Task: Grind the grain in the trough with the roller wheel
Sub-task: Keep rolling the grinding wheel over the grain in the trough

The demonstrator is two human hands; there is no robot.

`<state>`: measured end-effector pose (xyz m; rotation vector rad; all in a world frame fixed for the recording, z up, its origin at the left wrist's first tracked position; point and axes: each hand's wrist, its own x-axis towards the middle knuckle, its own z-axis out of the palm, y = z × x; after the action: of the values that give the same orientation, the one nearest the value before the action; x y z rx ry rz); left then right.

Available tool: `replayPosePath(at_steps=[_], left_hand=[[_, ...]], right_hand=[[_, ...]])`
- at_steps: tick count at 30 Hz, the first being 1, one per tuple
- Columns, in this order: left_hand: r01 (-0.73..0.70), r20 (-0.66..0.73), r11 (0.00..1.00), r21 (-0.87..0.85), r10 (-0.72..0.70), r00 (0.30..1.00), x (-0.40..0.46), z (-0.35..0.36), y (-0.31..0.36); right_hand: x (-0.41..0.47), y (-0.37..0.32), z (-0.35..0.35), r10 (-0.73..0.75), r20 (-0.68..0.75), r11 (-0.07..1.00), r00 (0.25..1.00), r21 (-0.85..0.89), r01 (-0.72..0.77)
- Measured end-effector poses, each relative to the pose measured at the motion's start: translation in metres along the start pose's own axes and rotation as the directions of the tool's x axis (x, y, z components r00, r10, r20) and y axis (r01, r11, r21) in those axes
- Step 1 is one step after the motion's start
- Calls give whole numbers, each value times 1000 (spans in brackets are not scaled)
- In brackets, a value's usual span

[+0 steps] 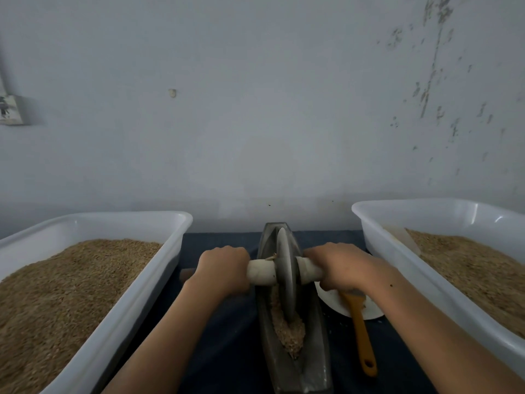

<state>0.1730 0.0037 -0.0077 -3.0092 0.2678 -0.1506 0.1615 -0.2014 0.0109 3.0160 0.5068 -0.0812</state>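
A dark metal boat-shaped trough (318, 362) lies lengthwise on the table between my arms. A grey roller wheel (285, 268) stands upright in its groove near the far half. Brown ground grain (289, 334) is piled in the groove just behind the wheel, toward me. A pale wooden axle (260, 271) runs through the wheel. My left hand (223, 268) grips the axle's left end, and my right hand (338, 265) grips its right end. Both hands hide the axle tips.
A white tub (159, 268) full of brown grain stands at the left, a second white tub (397, 251) with grain at the right. A white plate (335, 304) with an orange-handled brush (362, 334) lies right of the trough. A wall rises behind.
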Motion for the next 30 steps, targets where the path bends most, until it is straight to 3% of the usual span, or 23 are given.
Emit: replayPosePath(at_steps=[4,7,9,15,19,22,26,30], left_hand=[[18,-278,1000,-6,-19,960,1,12,4],[13,-330,1000,-19,-19,944,0,16,5],[3,-270,1000,-6,-5,963,1,13,3],[5,117,1000,-23,-2,993,-2,-3,-1],[36,121,999,22,-39,992,-3,-5,3],[55,-5,997,45,-55,998,-2,-3,7],[66,-191,998,22,-60,980,-2,6,8],[40,-253,999,-3,-40,967,-1,11,6]], right_hand=[[5,-3,11,20,-220,997,975,-63,-35],[6,-2,15,10,-288,997,958,-65,-30],[5,-1,11,12,-214,999,977,-45,-22],[1,2,-2,15,71,1000,997,22,-16],[0,3,-2,24,115,998,993,54,-30],[2,3,2,27,42,998,999,61,-30],[6,-1,12,40,-223,998,974,-35,-49],[7,-2,19,19,-326,998,945,-44,-35]])
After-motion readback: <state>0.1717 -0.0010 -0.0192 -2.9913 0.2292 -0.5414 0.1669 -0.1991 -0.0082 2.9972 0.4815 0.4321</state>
